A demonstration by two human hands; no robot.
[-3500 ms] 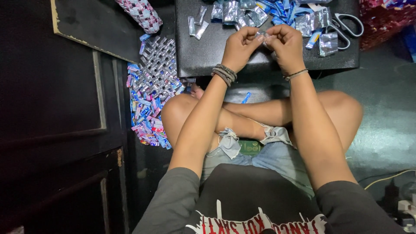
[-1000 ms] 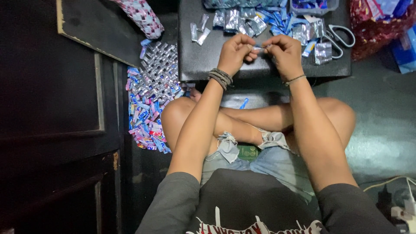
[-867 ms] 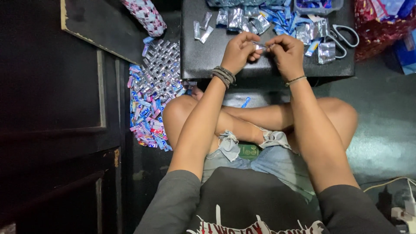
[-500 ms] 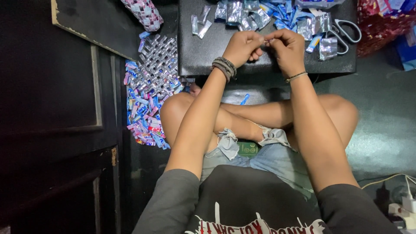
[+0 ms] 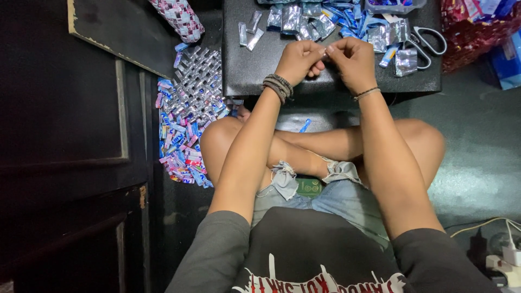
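My left hand (image 5: pixel 298 59) and my right hand (image 5: pixel 353 61) meet over a low black table (image 5: pixel 255 70), fingertips pinched together on a small silver foil strip (image 5: pixel 324 52). Most of the strip is hidden by my fingers. Just beyond my hands lie several cut silver and blue wrapper pieces (image 5: pixel 309 19). Scissors (image 5: pixel 426 43) rest on the table to the right of my right hand. I sit cross-legged with my knees under the table's near edge.
A woven mat of folded wrappers (image 5: pixel 187 114) lies on the floor at my left knee, with a woven roll (image 5: pixel 179 19) above it. A dark wooden door (image 5: pixel 65 135) fills the left. A red bag (image 5: pixel 472 27) sits far right; cables and a plug (image 5: pixel 504 252) lower right.
My hands have stayed together on the strip, shifting slightly on the table as the fingers work it. The view has wobbled a little; nothing else moved.
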